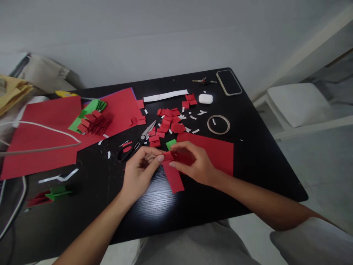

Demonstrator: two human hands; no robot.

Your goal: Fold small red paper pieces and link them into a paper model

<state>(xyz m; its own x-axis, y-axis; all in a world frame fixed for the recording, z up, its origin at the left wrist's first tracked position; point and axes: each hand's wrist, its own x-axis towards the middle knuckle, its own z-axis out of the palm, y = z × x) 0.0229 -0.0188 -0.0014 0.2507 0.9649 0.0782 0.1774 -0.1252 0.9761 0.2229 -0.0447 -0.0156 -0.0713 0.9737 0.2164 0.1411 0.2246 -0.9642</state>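
A red paper strip (173, 177) hangs between my hands, its upper end folded over and its lower end slanting toward the table's front. My left hand (142, 169) pinches the folded end between thumb and fingers. On the other side, my right hand (197, 163) has its thumb and forefinger closed on the same fold. Just behind lies a small green paper piece (171, 144), partly covered. A red sheet (217, 149) lies under my right hand. Black-handled scissors (138, 144) rest partly open beyond my left hand, near a pile of small folded red pieces (168, 121).
Large red sheets (46, 136) cover the left side, with folded green paper (85, 117) on top. A tape roll (218, 124), a white case (205, 98), keys (204, 80) and a phone (228, 82) lie at the right. White scraps are scattered about; a white cable (41, 127) crosses at left.
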